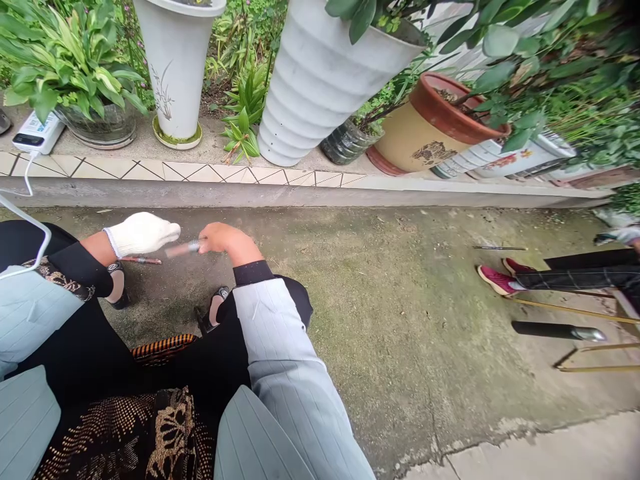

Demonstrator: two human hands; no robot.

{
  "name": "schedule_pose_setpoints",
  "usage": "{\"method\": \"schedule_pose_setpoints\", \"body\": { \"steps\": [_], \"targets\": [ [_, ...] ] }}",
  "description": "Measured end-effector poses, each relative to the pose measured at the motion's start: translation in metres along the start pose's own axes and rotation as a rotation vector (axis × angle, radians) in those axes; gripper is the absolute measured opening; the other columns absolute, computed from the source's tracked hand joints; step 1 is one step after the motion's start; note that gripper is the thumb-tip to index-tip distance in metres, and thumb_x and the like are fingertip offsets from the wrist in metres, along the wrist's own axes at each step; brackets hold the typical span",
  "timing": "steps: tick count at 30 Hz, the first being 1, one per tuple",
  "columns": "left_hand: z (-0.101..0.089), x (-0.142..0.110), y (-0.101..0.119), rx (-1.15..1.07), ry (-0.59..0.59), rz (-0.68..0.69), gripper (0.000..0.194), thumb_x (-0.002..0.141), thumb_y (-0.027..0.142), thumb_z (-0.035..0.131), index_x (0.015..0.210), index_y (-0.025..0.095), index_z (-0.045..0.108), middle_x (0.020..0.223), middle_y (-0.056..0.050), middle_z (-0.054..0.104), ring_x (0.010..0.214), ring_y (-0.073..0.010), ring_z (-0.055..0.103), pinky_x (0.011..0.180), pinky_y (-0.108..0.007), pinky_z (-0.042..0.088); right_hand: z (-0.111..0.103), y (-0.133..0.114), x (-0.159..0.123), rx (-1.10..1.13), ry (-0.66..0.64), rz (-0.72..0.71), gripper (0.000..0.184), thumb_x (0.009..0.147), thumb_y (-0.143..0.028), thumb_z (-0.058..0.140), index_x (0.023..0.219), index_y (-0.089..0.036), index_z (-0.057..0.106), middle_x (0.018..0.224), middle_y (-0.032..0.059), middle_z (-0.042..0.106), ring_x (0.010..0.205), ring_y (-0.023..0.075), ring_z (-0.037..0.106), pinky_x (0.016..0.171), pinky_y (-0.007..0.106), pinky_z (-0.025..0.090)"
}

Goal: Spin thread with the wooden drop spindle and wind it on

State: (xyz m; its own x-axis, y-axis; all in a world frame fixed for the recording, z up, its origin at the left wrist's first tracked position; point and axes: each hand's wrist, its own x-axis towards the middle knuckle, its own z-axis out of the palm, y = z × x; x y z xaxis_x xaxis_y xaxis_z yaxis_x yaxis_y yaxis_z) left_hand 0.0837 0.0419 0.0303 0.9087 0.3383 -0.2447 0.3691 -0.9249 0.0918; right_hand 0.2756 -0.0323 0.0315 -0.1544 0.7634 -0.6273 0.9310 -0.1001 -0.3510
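Observation:
My left hand (143,235) wears a white knit glove. Its fingers are closed together, and whatever they may hold is hidden. A short brown stick with a grey binding (181,249), smeared by motion, is gripped in my bare right hand (217,239); its free end points toward the glove with a small gap between. Below the gloved hand, a thin reddish-brown rod with a grey band (143,260) shows partly behind my wrist; I cannot tell whether it lies on the ground.
Potted plants line a low tiled ledge (200,173) ahead, including a tall white ribbed pot (315,80). A white cable (43,233) runs from a white device (39,133) beside my left arm. At right are another person's red shoes (495,280) and a dark cylinder (550,330).

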Motion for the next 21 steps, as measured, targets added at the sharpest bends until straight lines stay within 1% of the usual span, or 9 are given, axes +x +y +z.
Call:
{"method": "schedule_pose_setpoints", "body": {
  "steps": [2,4,6,8,11,13,14,18,21],
  "targets": [
    [0.001,0.000,-0.002,-0.032,0.028,0.007,0.028,0.092,0.034,0.039,0.086,0.019,0.061,0.068,-0.004,0.061,0.056,-0.0154,0.054,0.057,-0.023,0.035,0.001,0.001,-0.004,0.146,-0.220,-0.193,0.011,0.077,-0.024,0.064,0.083,-0.015,0.068,0.076,0.0044,0.067,0.061,0.0112,0.057,0.057,0.023,0.041],
    [0.004,0.001,-0.006,-0.090,0.044,0.012,0.030,0.092,0.036,0.038,0.086,0.019,0.061,0.072,-0.004,0.063,0.060,-0.0157,0.056,0.059,-0.023,0.037,0.000,0.002,-0.010,0.350,-0.326,-0.389,0.013,0.076,-0.025,0.064,0.085,-0.016,0.068,0.069,-0.0005,0.064,0.054,0.0075,0.052,0.054,0.020,0.040],
    [0.009,0.003,-0.010,-0.181,0.055,-0.010,0.031,0.092,0.037,0.037,0.087,0.018,0.062,0.076,-0.005,0.064,0.065,-0.0166,0.059,0.063,-0.024,0.039,-0.002,0.003,-0.016,0.559,-0.238,-0.538,0.019,0.074,-0.025,0.066,0.091,-0.015,0.068,0.069,-0.0024,0.062,0.055,0.0062,0.050,0.054,0.019,0.041],
    [0.012,0.005,-0.011,-0.258,0.068,-0.044,0.033,0.092,0.038,0.036,0.090,0.019,0.063,0.078,-0.005,0.065,0.068,-0.0177,0.060,0.065,-0.025,0.041,-0.006,0.004,-0.018,0.773,-0.006,-0.585,0.026,0.074,-0.026,0.066,0.097,-0.014,0.065,0.071,-0.0024,0.061,0.057,0.0058,0.050,0.056,0.018,0.042],
    [0.008,0.004,-0.009,-0.303,0.051,-0.051,0.035,0.093,0.040,0.033,0.091,0.019,0.061,0.079,-0.004,0.065,0.069,-0.0177,0.059,0.065,-0.025,0.041,-0.009,0.005,-0.011,0.983,0.393,-0.483,0.028,0.080,-0.029,0.060,0.103,-0.013,0.061,0.073,-0.0013,0.060,0.056,0.0057,0.050,0.055,0.018,0.042],
    [0.003,0.003,-0.006,-0.311,0.019,-0.028,0.036,0.094,0.040,0.031,0.091,0.019,0.060,0.080,-0.002,0.065,0.069,-0.0169,0.058,0.064,-0.023,0.040,-0.009,0.006,-0.003,0.983,0.567,-0.342,0.028,0.086,-0.031,0.053,0.107,-0.014,0.059,0.076,-0.0001,0.061,0.057,0.0066,0.051,0.055,0.019,0.043],
    [0.001,0.003,-0.004,-0.302,0.002,-0.020,0.036,0.094,0.040,0.030,0.090,0.019,0.059,0.080,-0.002,0.065,0.069,-0.0167,0.058,0.063,-0.023,0.039,-0.008,0.007,0.001,0.933,0.612,-0.261,0.028,0.088,-0.033,0.050,0.108,-0.015,0.058,0.078,0.0005,0.061,0.058,0.0075,0.052,0.057,0.020,0.043],
    [0.004,0.004,0.000,-0.154,-0.067,-0.022,0.036,0.093,0.042,0.033,0.088,0.020,0.061,0.072,-0.003,0.063,0.062,-0.0169,0.056,0.057,-0.023,0.035,-0.004,0.005,0.004,0.451,0.616,0.040,0.025,0.086,-0.037,0.055,0.101,-0.019,0.064,0.088,0.0044,0.066,0.079,0.0161,0.061,0.069,0.026,0.046],
    [0.010,0.004,0.000,-0.084,-0.067,-0.012,0.034,0.092,0.040,0.036,0.088,0.020,0.063,0.071,-0.004,0.063,0.059,-0.0164,0.055,0.056,-0.023,0.033,-0.003,0.001,0.000,0.114,0.496,0.149,0.023,0.082,-0.037,0.061,0.098,-0.021,0.067,0.100,0.0090,0.068,0.094,0.0228,0.062,0.076,0.030,0.044]
  ]
}}
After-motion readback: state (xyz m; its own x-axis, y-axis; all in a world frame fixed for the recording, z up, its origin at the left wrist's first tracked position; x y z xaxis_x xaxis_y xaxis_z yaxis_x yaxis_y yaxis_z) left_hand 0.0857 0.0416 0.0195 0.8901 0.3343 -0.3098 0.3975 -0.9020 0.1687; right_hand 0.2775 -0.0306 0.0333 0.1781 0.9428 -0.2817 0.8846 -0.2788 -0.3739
